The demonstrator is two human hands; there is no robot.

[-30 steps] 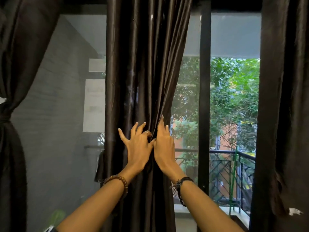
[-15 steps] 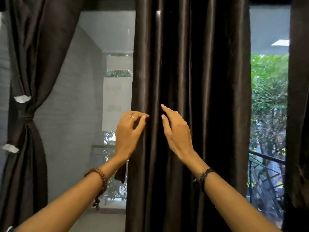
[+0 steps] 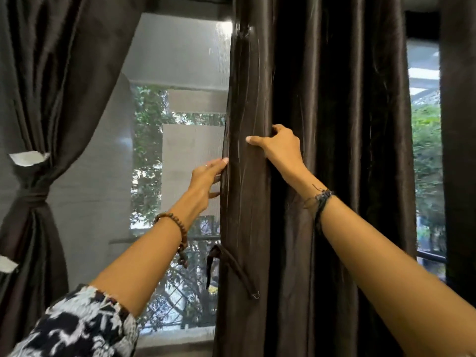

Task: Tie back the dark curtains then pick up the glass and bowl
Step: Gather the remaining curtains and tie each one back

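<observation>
Now, step: gathering the middle curtain (image 3: 322, 176), untied, hanging between the window openings.
Right hand (image 3: 280, 148): fingers curled into a fold, gripping it.
Left hand (image 3: 206, 176): fingers straight, touching the curtain's left edge.
Tieback strap (image 3: 231, 266): dangling loose below.
Next: probably bunching fabric, then wrapping strap.
Left curtain (image 3: 38, 124): already tied.
Glass, bowl: unseen.
</observation>
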